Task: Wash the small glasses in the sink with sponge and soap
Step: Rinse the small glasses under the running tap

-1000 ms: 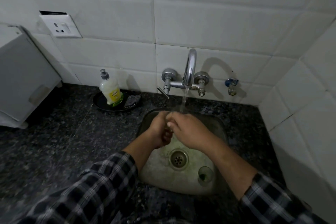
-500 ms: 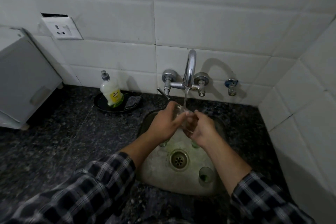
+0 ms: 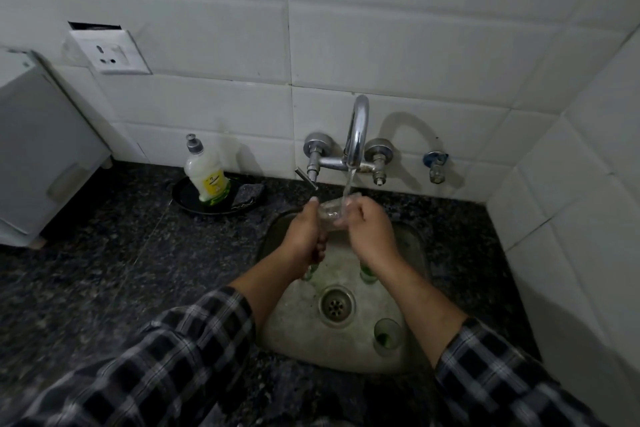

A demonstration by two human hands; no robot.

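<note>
Both hands hold a small clear glass (image 3: 331, 213) under the running tap (image 3: 354, 135), above the back of the steel sink (image 3: 414, 246). My left hand (image 3: 304, 232) grips it from the left and my right hand (image 3: 369, 229) from the right. Water streams onto the glass. In the sink's front right stands another small glass (image 3: 387, 336) with a green tint. Two more glasses (image 3: 367, 274) peek out beneath my wrists, mostly hidden. A soap bottle (image 3: 207, 174) and a dark sponge (image 3: 248, 195) sit on a black dish (image 3: 187, 199) left of the tap.
Dark granite counter (image 3: 104, 270) surrounds the sink. A white appliance (image 3: 41, 156) stands at the far left. A wall socket (image 3: 107, 52) is mounted on the tiles above it. A small side valve (image 3: 435, 166) sits right of the tap. A tiled wall closes the right side.
My hands have risen from low in the basin to just under the spout. The glass, earlier hidden between my hands, now shows in the water stream.
</note>
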